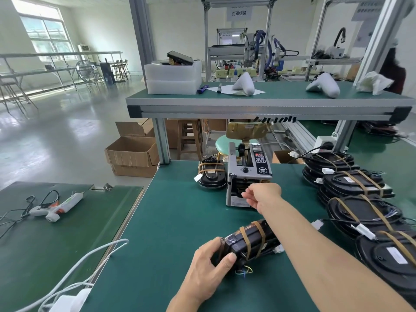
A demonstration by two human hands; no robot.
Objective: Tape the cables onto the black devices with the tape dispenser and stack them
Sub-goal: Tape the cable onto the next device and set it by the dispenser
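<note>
My left hand point(210, 258) grips one end of a black device point(248, 240) that lies on the green mat, bound by two brown tape bands, with thin wires at its near end. My right hand point(262, 195) reaches across to the outlet of the grey tape dispenser point(247, 174), fingers curled at the slot; whether it pinches tape is unclear. Left of the dispenser stands a small stack of taped black devices point(212, 175). More taped black devices point(353, 183) with white connectors lie in overlapping stacks along the right.
A raised shelf point(265, 104) overhangs the far end of the mat; black tape strips point(275, 119) hang from its edge. A glue gun point(57, 206) lies on the left table, white cables point(90, 266) run near its edge. Cardboard boxes point(132, 152) sit on the floor.
</note>
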